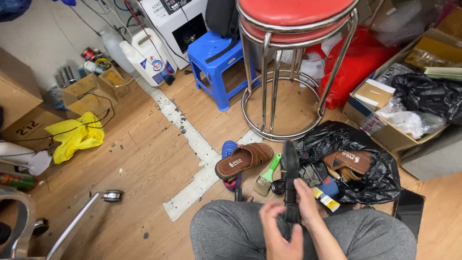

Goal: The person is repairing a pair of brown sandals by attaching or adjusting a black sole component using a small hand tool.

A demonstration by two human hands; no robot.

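Observation:
I sit in grey trousers (226,226) with a black sandal (290,173) standing on edge over my lap. My right hand (308,204) grips its lower half from the right. My left hand (276,231) is blurred and curls against the sandal's bottom end from the left; whether it grips is unclear. On the floor just ahead lies a brown sandal (243,160) on top of a blue one (229,148). A second brown sandal (347,161) rests on a black plastic bag (380,180). A green-handled brush (267,174) and a yellow-and-white tube (325,199) lie beside the black sandal.
A chrome stool with a red seat (293,14) stands ahead, with a small blue plastic stool (214,62) behind it to the left. Cardboard boxes (385,135) and bags fill the right. Also on the left: a yellow cloth (77,137), white jugs (149,58), and a chair's castor (113,195).

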